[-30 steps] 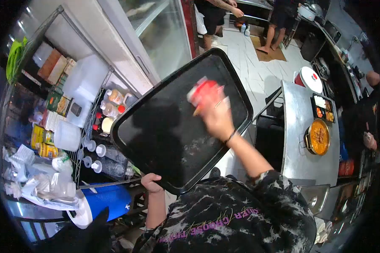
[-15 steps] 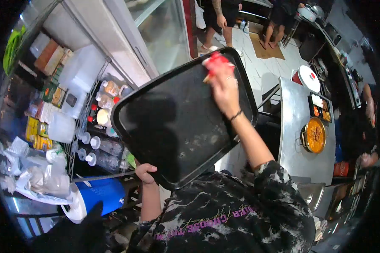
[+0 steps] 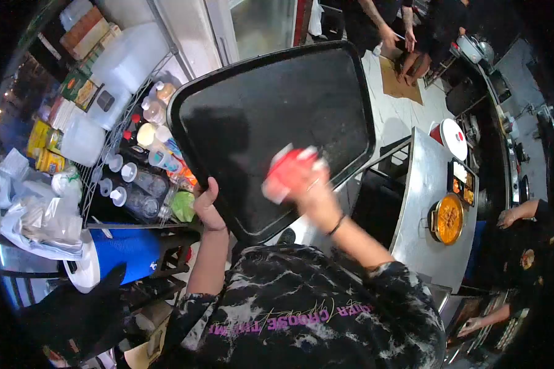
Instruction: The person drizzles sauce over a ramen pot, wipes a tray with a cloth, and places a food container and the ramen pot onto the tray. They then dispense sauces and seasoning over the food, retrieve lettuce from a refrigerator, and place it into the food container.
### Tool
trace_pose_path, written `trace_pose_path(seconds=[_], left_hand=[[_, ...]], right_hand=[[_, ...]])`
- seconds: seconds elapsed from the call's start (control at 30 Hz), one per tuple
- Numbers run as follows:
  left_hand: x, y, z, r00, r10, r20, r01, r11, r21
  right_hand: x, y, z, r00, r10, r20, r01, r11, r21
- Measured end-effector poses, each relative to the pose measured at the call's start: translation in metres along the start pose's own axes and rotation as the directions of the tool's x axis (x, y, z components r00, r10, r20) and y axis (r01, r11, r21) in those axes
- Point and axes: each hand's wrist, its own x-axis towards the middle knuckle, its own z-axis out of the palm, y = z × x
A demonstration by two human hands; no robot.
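Observation:
A large black tray [image 3: 277, 111] with a raised rim is held up, tilted, in front of my body. My left hand [image 3: 208, 206] grips its lower left edge, thumb on the near side and fingers hidden behind. Against the tray's lower middle, my right hand [image 3: 317, 200] presses a red and white cloth [image 3: 294, 172], both blurred by motion. Pale smudges show on the tray's surface near the cloth.
On the left, a wire shelf [image 3: 108, 144] carries bottles, plastic tubs and bags. A blue cooler [image 3: 126, 252] stands below. To the right, a metal table [image 3: 406, 227] holds a pan of orange food [image 3: 449, 219]. Other people stand at the back and right.
My right hand has swept the cloth from the tray's upper right down to its lower middle. The tray has shifted slightly up, and smudges once lower on it are no longer visible.

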Motion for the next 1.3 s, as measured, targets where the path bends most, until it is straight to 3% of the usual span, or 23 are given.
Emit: trace_pose_path(seconds=[0.03, 0.1, 0.13, 0.17, 0.2, 0.23, 0.27, 0.33, 0.47, 0.5, 0.6, 0.63, 0.77, 0.9, 0.97, 1.0, 1.03, 1.07, 1.1, 1.17, 1.2, 1.27, 1.3], left_hand=[[-0.004, -0.003, -0.002, 1.0, -0.007, -0.001, 0.007, 1.0, -0.002], [-0.004, -0.002, 0.001, 0.999, -0.03, -0.037, 0.03, 1.0, 0.008], [-0.007, 0.004, 0.007, 1.0, 0.012, 0.0, -0.012, 1.0, -0.008], [-0.008, 0.006, 0.003, 1.0, 0.006, -0.006, -0.006, 1.0, -0.001], [-0.007, 0.007, -0.004, 1.0, -0.008, -0.005, 0.008, 0.999, -0.037], [-0.007, 0.007, -0.011, 1.0, -0.022, 0.0, 0.022, 0.997, -0.077], [-0.007, -0.009, -0.03, 0.993, 0.087, -0.083, -0.08, 0.993, 0.085], [0.001, -0.015, -0.023, 0.988, 0.099, -0.122, -0.083, 0.988, 0.132], [-0.003, -0.003, -0.02, 0.989, -0.016, -0.148, 0.016, 1.0, -0.002], [-0.005, 0.003, -0.027, 0.989, -0.024, -0.149, 0.026, 1.0, 0.013], [-0.011, 0.013, -0.02, 0.996, 0.015, -0.082, -0.018, 0.999, -0.035], [-0.01, 0.008, -0.021, 0.997, 0.016, -0.08, -0.02, 0.999, -0.048], [-0.01, 0.007, -0.03, 0.99, -0.054, -0.128, 0.039, 0.992, -0.12], [-0.018, 0.013, -0.059, 0.979, -0.057, -0.195, 0.055, 0.998, -0.016], [-0.017, 0.018, -0.05, 0.987, -0.092, -0.136, 0.076, 0.99, -0.119], [-0.022, 0.024, -0.05, 0.986, -0.143, -0.084, 0.125, 0.973, -0.194], [-0.025, 0.023, -0.061, 0.989, -0.116, -0.096, 0.095, 0.976, -0.197], [-0.025, 0.018, -0.08, 0.978, -0.174, -0.111, 0.147, 0.966, -0.211], [-0.023, 0.026, -0.084, 0.967, -0.222, -0.125, 0.19, 0.956, -0.222], [-0.027, 0.029, -0.094, 0.968, -0.138, -0.209, 0.104, 0.981, -0.166], [-0.028, 0.038, -0.098, 0.963, -0.126, -0.237, 0.099, 0.987, -0.126], [-0.033, 0.053, -0.117, 0.957, -0.075, -0.279, 0.053, 0.995, -0.086], [-0.035, 0.051, -0.131, 0.916, -0.091, -0.391, 0.09, 0.996, -0.02]], right_hand=[[-0.002, -0.031, 0.006, 0.991, -0.129, 0.043, 0.106, 0.932, 0.346], [-0.007, -0.024, -0.003, 0.994, -0.105, -0.02, 0.107, 0.98, 0.169], [-0.007, -0.001, 0.005, 0.935, 0.341, -0.098, -0.162, 0.657, 0.736], [-0.007, 0.023, 0.014, 0.716, 0.686, 0.129, -0.164, -0.014, 0.986], [-0.003, 0.034, 0.007, 0.711, 0.689, 0.139, -0.169, -0.024, 0.985], [0.001, 0.043, -0.005, 0.73, 0.681, -0.057, -0.452, 0.543, 0.708], [0.005, 0.048, -0.013, 0.808, 0.555, -0.2, -0.551, 0.831, 0.081], [0.007, 0.001, 0.007, 0.942, 0.256, -0.217, -0.214, 0.956, 0.2], [0.01, -0.02, 0.005, 0.99, 0.057, -0.13, -0.045, 0.995, 0.093], [0.005, 0.007, 0.007, 0.939, 0.265, -0.221, -0.201, 0.94, 0.274], [-0.001, 0.053, -0.007, 0.829, 0.461, -0.316, -0.423, 0.887, 0.186], [-0.005, 0.058, 0.006, 0.869, 0.318, -0.378, -0.345, 0.938, -0.006], [0.0, -0.012, -0.001, 0.986, 0.134, -0.103, -0.112, 0.975, 0.191], [-0.028, 0.073, 0.017, 0.785, 0.618, -0.043, -0.598, 0.774, 0.205], [-0.037, 0.044, 0.047, 0.771, 0.637, 0.011, -0.47, 0.558, 0.684], [-0.023, 0.007, 0.044, 0.943, 0.293, -0.157, -0.227, 0.912, 0.342], [-0.017, -0.026, 0.037, 0.973, 0.229, 0.014, -0.223, 0.928, 0.297], [0.008, -0.061, 0.011, 0.935, 0.155, 0.317, -0.327, 0.72, 0.612], [0.006, -0.065, 0.025, 0.984, -0.164, 0.076, 0.125, 0.921, 0.369], [0.0, -0.032, 0.057, 0.973, -0.148, 0.179, 0.039, 0.864, 0.503], [0.002, -0.007, 0.073, 0.932, 0.201, 0.303, -0.358, 0.361, 0.861], [0.017, 0.027, 0.071, 0.812, 0.463, 0.355, -0.543, 0.379, 0.749], [0.029, 0.037, 0.059, 0.931, 0.359, 0.073, -0.366, 0.899, 0.24]])
